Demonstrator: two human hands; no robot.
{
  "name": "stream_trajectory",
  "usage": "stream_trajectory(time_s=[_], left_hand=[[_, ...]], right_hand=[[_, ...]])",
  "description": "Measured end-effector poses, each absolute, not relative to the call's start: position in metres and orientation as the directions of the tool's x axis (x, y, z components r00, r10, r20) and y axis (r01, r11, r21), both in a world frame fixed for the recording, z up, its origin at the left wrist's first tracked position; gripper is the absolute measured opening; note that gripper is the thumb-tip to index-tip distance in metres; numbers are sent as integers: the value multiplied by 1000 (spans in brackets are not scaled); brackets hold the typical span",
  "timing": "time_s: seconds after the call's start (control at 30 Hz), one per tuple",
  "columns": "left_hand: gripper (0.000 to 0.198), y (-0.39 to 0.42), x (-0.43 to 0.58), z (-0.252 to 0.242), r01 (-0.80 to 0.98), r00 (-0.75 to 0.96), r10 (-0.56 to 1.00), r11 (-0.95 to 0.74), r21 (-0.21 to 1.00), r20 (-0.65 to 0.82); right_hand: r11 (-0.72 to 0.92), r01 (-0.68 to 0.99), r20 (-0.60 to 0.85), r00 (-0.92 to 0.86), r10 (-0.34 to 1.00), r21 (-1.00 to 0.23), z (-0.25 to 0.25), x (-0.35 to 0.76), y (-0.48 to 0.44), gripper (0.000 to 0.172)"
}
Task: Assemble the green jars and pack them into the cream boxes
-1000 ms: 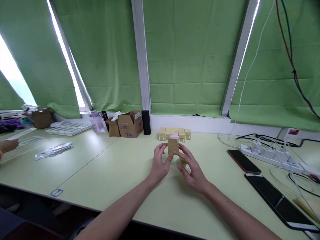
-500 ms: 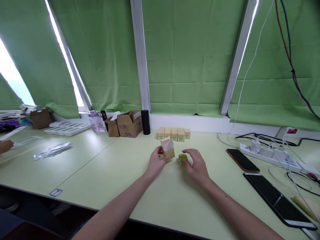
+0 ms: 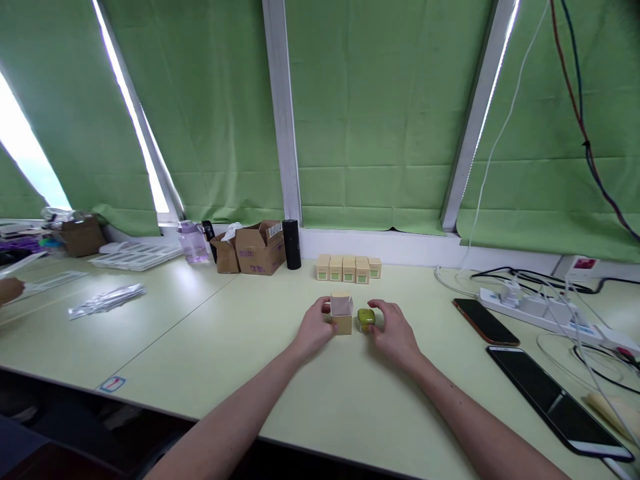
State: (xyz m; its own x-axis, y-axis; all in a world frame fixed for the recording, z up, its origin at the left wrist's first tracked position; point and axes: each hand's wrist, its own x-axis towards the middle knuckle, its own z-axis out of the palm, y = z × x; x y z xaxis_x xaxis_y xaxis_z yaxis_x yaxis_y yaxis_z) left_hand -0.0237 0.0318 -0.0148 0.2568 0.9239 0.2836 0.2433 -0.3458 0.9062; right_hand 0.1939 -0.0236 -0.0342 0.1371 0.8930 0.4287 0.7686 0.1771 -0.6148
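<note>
My left hand grips a small cream cardboard box by its left side. The box stands upright on the table with its top open and the pale inside showing. Just right of it is a small jar with a green lid, held at its right side between the thumb and fingers of my right hand. A narrow gap separates jar and box. Behind them, several similar cream boxes stand closed in a cluster.
A black cylinder, a brown carton and a purple bottle line the back left. Wrapped silver strips lie further left, near another person's hand. Two phones and a power strip with cables occupy the right.
The open box has come down from a tilted position to stand upright on the table beside the jar. The jar's lid now faces up more squarely; my right hand has barely moved.
</note>
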Motion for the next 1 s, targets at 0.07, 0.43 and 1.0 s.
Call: stream_trajectory(time_s=[0.07, 0.43, 1.0], left_hand=[[57, 30, -24, -13, 215, 197, 910, -404, 889, 366], [25, 32, -26, -4, 100, 184, 857, -503, 858, 481], [40, 32, -23, -7, -130, 194, 928, -296, 946, 317]], right_hand=[[168, 767, 416, 139, 898, -619, -34, 194, -24, 49], [192, 758, 424, 121, 897, -623, -34, 193, -23, 45], [280, 742, 464, 48, 884, -609, -43, 200, -14, 43]])
